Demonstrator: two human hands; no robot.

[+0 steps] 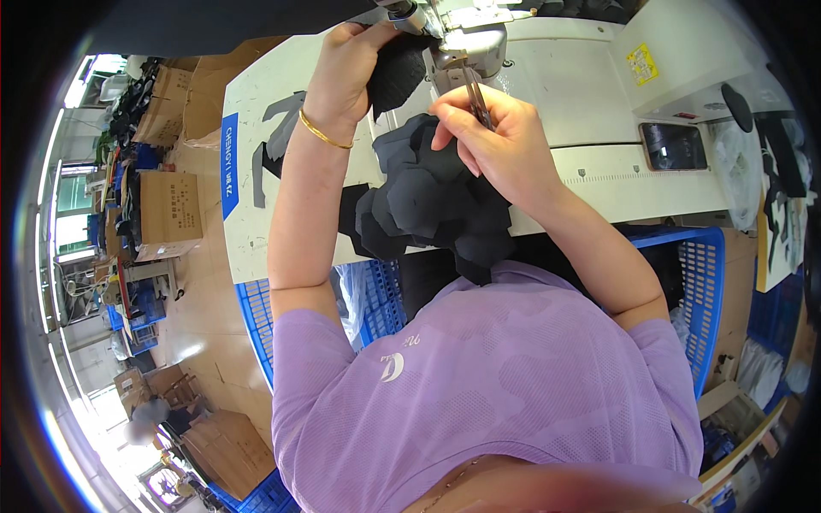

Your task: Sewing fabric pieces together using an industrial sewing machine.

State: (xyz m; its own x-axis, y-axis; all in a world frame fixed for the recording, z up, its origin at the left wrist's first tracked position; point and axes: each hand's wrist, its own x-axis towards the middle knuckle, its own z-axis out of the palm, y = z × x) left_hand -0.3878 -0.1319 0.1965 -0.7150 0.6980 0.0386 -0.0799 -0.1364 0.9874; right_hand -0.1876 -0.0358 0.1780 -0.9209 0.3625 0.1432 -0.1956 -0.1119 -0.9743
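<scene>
At the lit sewing machine head (412, 19), my left hand (346, 73) pinches a dark, ribbed-looking fabric piece (399, 75) between thumb and fingers. Part of that piece is hidden under the machine head. My right hand (506, 141) is closed around a pair of metal tweezers (475, 98), whose tips point up toward the bright needle area. Below and between my hands, a heap of dark grey and black cut fabric pieces (436, 188) lies on the table's near edge and hangs over toward my lap.
More dark fabric strips (282, 132) lie on the white sewing table (590, 184) at left. A phone (673, 146) rests at right, below the machine body (684, 60). Blue plastic crates (703, 291) stand under the table's edge. Cardboard boxes (171, 209) occupy the floor at left.
</scene>
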